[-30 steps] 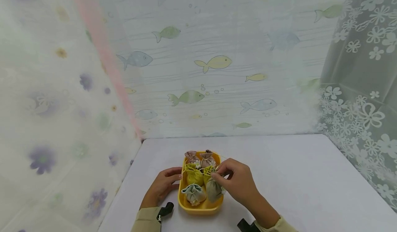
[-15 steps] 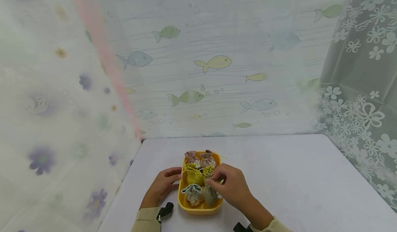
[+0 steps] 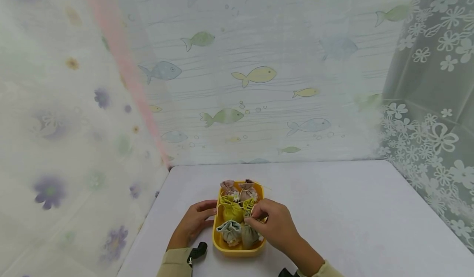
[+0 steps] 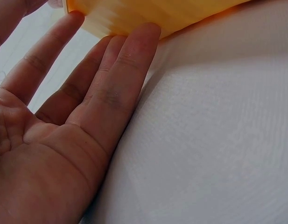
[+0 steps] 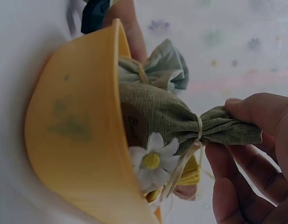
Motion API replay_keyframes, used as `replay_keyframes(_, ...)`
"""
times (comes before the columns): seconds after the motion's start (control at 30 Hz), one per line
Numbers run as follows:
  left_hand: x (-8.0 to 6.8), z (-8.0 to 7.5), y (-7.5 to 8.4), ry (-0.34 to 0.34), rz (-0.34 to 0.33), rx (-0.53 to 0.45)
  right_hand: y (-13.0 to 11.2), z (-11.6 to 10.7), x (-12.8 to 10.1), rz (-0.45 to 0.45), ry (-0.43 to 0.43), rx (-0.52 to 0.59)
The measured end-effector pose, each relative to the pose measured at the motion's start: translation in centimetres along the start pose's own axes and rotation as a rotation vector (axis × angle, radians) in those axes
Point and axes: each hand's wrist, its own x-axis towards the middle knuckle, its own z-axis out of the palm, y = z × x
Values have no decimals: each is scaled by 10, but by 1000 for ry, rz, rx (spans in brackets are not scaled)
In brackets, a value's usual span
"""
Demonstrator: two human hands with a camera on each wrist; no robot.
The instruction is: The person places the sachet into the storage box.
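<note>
One olive sachet [image 5: 158,114] stands upright in the near-right corner of the yellow tray [image 3: 219,240]; the right hand [image 3: 275,224] pinches its gathered neck from above, while the flat left hand [image 3: 193,221] steadies the tray's left wall.

Home corner, fish-print curtain [image 3: 259,83], floral drapes [image 3: 433,104]

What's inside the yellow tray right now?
The yellow tray holds small tied cloth sachets; the right hand pinches the olive sachet by its neck. That hand covers part of the tray, so the count is unclear.
</note>
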Motion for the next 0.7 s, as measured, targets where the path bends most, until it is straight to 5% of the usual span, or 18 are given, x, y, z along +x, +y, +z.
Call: replay_keyframes(0.7,-1,2,1,3,7,-7,16,5,-8,107,-107,-57)
